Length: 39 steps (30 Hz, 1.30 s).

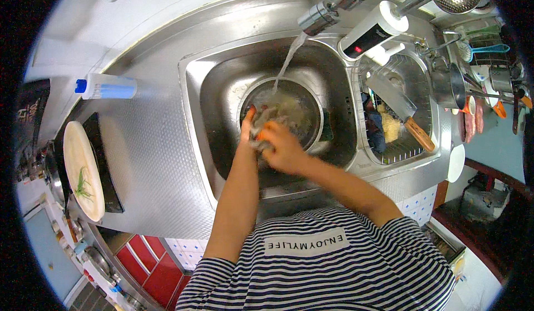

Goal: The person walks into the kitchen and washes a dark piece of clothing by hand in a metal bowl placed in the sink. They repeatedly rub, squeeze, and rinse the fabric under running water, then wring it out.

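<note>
Both my hands are over a round metal basin in the stainless steel sink. Between them is a greyish, soft-looking item, blurred, whose kind I cannot tell. My left hand holds it from the left side. My right hand is closed on its right side, with something orange showing at the fingers. Water runs from the metal faucet into the basin, where cloudy water and pale matter show.
A cleaver with a wooden handle lies across the wire rack over the right-hand small sink. On the left counter are a white bottle with a blue cap and a round board bearing green sprigs. Pans hang at right.
</note>
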{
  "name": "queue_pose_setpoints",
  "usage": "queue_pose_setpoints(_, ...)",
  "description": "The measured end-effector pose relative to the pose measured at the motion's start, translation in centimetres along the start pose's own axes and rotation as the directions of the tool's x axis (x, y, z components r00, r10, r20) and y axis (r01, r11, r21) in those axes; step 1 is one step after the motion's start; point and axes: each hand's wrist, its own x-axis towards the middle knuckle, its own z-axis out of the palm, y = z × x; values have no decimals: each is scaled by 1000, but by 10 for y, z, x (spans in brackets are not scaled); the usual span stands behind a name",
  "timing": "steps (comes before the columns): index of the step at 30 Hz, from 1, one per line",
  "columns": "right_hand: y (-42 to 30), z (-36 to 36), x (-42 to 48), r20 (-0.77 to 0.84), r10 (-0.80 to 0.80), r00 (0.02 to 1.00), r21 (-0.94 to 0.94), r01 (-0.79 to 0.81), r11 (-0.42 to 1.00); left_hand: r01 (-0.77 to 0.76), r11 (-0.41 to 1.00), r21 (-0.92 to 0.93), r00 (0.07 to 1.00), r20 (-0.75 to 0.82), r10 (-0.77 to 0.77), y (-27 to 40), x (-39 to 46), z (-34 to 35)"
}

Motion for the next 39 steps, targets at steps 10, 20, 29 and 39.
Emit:
queue_pose_setpoints(10,49,20,47,-86,519,850,65,-515,855,-172,953,249,803,-525,282,-26,8,4)
queue_pose_setpoints(20,98,4,10,236,458,857,-634,-221,741,341,220,914,653,-398,644,6,-15,13)
queue_pose_setpoints(29,83,4,27,-41,142,989,-32,-143,989,69,975,210,870,-492,45,-15,14,9)
queue_pose_setpoints(39,2,15,11,-43,188,981,-154,-193,969,-149,981,124,910,-371,185,-25,5,23)
